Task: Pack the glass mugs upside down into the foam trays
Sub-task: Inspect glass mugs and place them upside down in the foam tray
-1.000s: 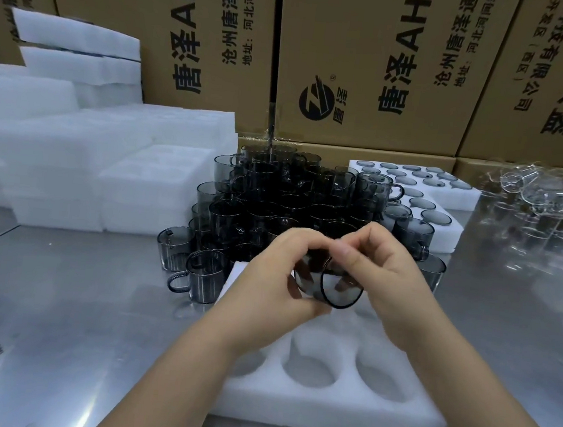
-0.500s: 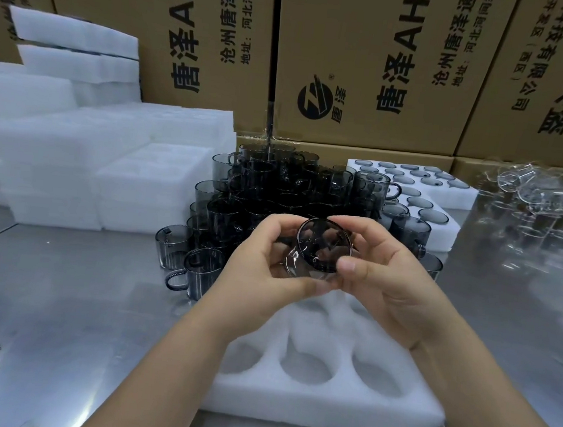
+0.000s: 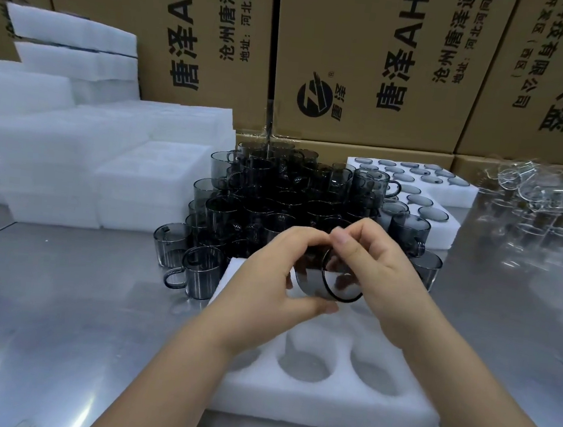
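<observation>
Presently my left hand (image 3: 262, 294) and right hand (image 3: 386, 285) both grasp one smoked glass mug (image 3: 311, 283), held on its side above the far end of the foam tray (image 3: 322, 413). Judged light, rigid, slick and breakable; best held round the wall, fingers clear of the thin rim.
</observation>
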